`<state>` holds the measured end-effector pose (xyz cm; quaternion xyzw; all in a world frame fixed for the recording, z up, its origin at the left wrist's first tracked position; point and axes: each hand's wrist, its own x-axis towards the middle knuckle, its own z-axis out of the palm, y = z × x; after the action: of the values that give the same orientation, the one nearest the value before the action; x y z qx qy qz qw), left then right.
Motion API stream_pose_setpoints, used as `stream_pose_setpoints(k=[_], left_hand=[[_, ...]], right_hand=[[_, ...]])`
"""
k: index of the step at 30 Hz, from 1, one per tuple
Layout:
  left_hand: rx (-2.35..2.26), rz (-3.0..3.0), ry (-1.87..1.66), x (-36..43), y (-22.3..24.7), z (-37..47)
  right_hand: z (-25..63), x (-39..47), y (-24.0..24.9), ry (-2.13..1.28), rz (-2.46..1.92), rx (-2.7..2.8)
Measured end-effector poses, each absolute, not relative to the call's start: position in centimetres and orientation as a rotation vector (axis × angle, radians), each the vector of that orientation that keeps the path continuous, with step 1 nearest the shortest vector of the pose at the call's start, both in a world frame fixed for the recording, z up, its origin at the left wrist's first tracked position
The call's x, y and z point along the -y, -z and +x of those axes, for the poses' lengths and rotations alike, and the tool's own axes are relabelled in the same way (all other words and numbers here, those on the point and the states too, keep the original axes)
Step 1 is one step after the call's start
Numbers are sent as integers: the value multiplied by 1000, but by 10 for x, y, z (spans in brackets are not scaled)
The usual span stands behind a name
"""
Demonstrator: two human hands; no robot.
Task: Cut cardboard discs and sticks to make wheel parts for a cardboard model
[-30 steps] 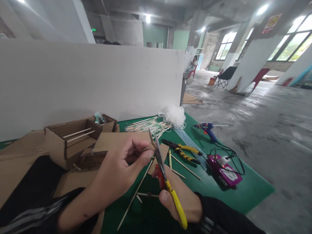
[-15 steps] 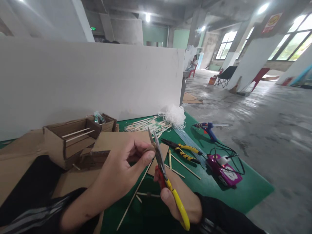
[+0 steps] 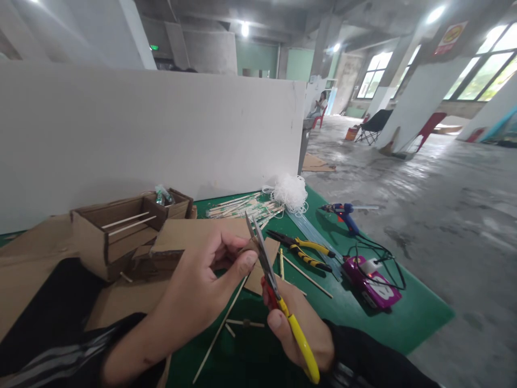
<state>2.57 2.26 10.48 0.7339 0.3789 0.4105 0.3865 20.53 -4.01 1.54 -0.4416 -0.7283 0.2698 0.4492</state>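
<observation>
My left hand (image 3: 214, 277) pinches a small brown piece of cardboard (image 3: 253, 245) between thumb and fingers. In my right hand (image 3: 299, 323) are scissors (image 3: 297, 337) with yellow and red handles, their blades slightly apart and pointing up and away, right at the small piece. Beneath the hands, a flat cardboard piece (image 3: 262, 275) lies on the green table (image 3: 424, 312). Thin wooden sticks (image 3: 220, 328) lie below and between my hands. To the left stands a cardboard box (image 3: 91, 237) with two sticks laid across its inside.
Pliers (image 3: 301, 250) with yellow and black handles lie right of centre. Behind them are a stick pile (image 3: 242, 207) and white string (image 3: 288, 193). A blue glue gun (image 3: 345, 215) and a purple power strip (image 3: 369, 285) lie at the right. A person (image 3: 319, 106) sits far off.
My right hand and the scissors have shifted slightly right and down, and the blades look a little closer together. My left hand has barely moved.
</observation>
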Motion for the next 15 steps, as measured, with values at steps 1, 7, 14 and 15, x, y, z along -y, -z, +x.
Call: stream_pose_setpoints(k=[1,7,14,15], left_hand=[[-970,1869,-1044,-23,-105,26],[-982,1892,-1046,-24,-109,23],[-988,1893,-1032,-23,-115,23],[-985,1894,-1030,-23,-115,23]], right_hand=[[205,40,-15,-662,-1093,1797],[205,38,-17,-693,-1090,1793],[206,37,-17,-743,-1116,1796],[206,36,-16,-745,-1124,1796]])
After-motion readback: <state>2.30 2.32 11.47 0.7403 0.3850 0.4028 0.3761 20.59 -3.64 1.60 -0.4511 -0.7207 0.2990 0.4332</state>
